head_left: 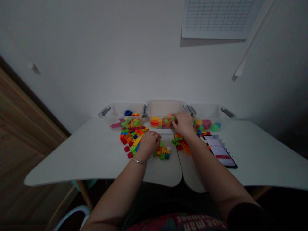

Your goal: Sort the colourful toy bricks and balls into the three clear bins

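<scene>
My left hand (149, 143), with a bangle at the wrist, is low over loose toy bricks (131, 136) on the table. Its fingers are curled down and together, and what lies under them is hidden. My right hand (184, 123) reaches to the middle clear plastic box (166, 108), which holds orange, yellow, red and green bricks (156, 122). The right fingers are bent in at the box's right front side; anything small between them cannot be made out. A small group of yellow, green and teal bricks (163, 152) lies just right of my left hand.
The left clear box (115, 110) holds bricks and a dark blue piece. Coloured balls (207, 124) sit in the right clear box (209, 110). More bricks (185, 147) lie beneath my right forearm, beside a phone (222, 154). A seam splits the white table (79, 154); a wall stands behind.
</scene>
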A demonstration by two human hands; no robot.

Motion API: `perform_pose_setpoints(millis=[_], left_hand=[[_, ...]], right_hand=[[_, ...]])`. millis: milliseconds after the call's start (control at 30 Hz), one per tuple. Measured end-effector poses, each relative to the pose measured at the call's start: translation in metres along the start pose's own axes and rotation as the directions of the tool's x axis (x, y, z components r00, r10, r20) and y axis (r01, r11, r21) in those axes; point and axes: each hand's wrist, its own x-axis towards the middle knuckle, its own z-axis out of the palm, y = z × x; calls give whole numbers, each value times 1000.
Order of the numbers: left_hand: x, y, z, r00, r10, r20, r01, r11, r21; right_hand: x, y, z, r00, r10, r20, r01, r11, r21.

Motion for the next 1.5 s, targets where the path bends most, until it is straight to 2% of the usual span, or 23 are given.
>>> perform_pose_setpoints(millis=[167, 400, 533, 667, 800, 867, 933, 1067, 1200, 1333, 1500], left_hand=[[0, 1, -2, 1000, 3, 8, -3, 1000, -7], [0, 0, 0, 1000, -2, -3, 2, 1000, -12], [0, -1, 1, 1000, -3, 6, 3, 1000, -12], [0, -1, 3, 1000, -24, -10, 24, 1000, -17], [1, -4, 7, 996, -61, -68, 56, 996, -74], [1, -6, 9, 993, -75, -90, 67, 994, -91], [2, -6, 9, 991, -93, -97, 85, 993, -79], [2, -4, 7, 989, -122, -79, 122, 993, -3], [1, -4, 6, 994, -91, -57, 95, 994, 55], [0, -5, 7, 997, -63, -40, 66, 996, 58], [0, -4, 6, 999, -44, -23, 45, 998, 43]], right_hand=[[-1, 4, 5, 999, -22, -25, 23, 998, 55], [-1, -1, -6, 973, 97, -211, -14, 931, 366], [-15, -15, -11, 968, 152, -199, -33, 864, 502], [-36, -25, 2, 983, 144, -118, -48, 810, 585], [-55, -28, 23, 994, 12, 112, -72, 833, 549], [-60, -27, 30, 968, -69, 242, -64, 862, 503], [-64, -27, 33, 939, -137, 316, -31, 880, 474], [-64, -30, 33, 921, -190, 339, 16, 890, 455], [-63, -30, 32, 922, -174, 346, 21, 915, 402], [-64, -29, 30, 943, -119, 309, 7, 940, 341], [-66, -31, 25, 940, -167, 298, 63, 942, 329]])
